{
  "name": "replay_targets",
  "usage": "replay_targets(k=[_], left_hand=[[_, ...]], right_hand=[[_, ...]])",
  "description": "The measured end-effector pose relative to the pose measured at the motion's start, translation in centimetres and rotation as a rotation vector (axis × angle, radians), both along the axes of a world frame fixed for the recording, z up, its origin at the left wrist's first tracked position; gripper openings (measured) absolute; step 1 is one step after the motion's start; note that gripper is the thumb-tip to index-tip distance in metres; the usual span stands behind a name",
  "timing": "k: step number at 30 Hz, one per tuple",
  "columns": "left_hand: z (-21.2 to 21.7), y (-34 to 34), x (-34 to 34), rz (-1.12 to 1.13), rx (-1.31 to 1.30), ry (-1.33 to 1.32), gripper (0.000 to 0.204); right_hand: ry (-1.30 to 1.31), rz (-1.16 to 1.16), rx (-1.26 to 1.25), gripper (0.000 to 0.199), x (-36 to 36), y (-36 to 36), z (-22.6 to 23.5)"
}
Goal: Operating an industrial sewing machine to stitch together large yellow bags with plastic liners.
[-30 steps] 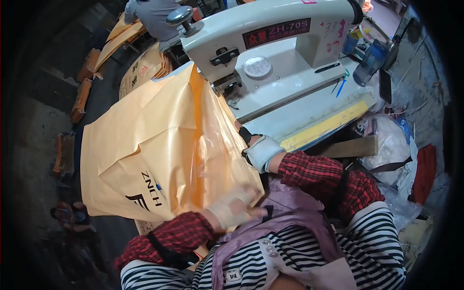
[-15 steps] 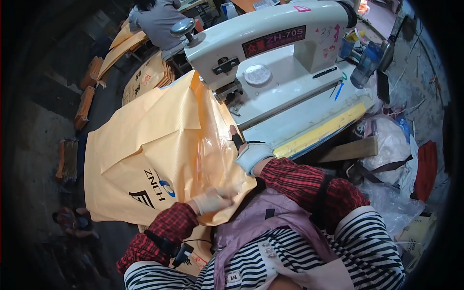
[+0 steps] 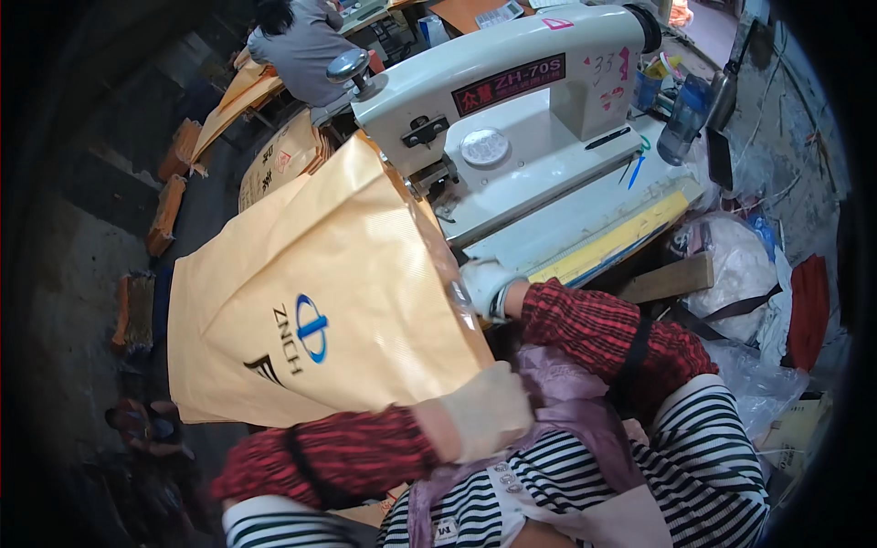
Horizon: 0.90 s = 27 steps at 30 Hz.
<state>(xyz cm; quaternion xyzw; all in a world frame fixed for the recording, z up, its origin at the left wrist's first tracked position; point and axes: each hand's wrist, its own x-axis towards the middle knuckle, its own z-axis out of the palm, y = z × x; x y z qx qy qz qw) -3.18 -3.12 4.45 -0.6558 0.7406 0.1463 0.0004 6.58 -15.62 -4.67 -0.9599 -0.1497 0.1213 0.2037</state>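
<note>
A large tan woven sack [image 3: 365,274] with a blue emblem and dark lettering lies slanted across my front. Its upper corner reaches the needle area of a white sewing machine [image 3: 512,68]. My left hand [image 3: 489,411], in a pale fingerless glove and blurred, is closed at the sack's near right corner. Against the sack's right edge, just below the machine bed, my right hand [image 3: 491,285] is gripping in a whitish glove; its fingertips are partly hidden by the sack. Shiny lining shows along that edge.
A yellow strip [image 3: 621,242] edges the machine table. Blue snips [image 3: 638,172], a black pen [image 3: 607,137], a phone [image 3: 719,160] and a bottle [image 3: 685,119] lie to the right. Stacked sacks [image 3: 279,164] stand far left, near a seated person [image 3: 301,55].
My left hand has swung right and nearer to me, along the sack's near edge to its corner. The sack has become flatter and its folded mouth straighter. My right hand has shifted slightly right.
</note>
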Motion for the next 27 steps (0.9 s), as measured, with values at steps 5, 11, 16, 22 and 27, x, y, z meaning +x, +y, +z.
replay_targets(k=[5, 11, 16, 22, 27], left_hand=[[1.8, -2.0, 0.4, 0.100, 0.126, 0.269, 0.011], [7.6, 3.2, 8.0, 0.191, 0.293, 0.029, 0.016], [10.0, 2.0, 8.7, 0.165, 0.268, -0.214, 0.010], [1.2, -3.0, 2.7, 0.102, 0.308, 0.312, 0.011], [8.7, -1.1, 7.1, 0.190, 0.386, 0.113, 0.010]], right_hand=[[0.115, -0.005, -0.023, 0.035, -2.9, 1.4, 0.7], [0.039, -0.255, -0.007, 0.074, -2.2, 2.2, -4.3], [0.083, -0.226, 0.016, 0.058, 1.2, 2.0, -0.2], [-0.028, -0.031, 0.247, 0.035, -1.0, 0.8, -3.2], [0.108, -0.099, -0.017, 0.037, -2.5, 1.2, 0.6]])
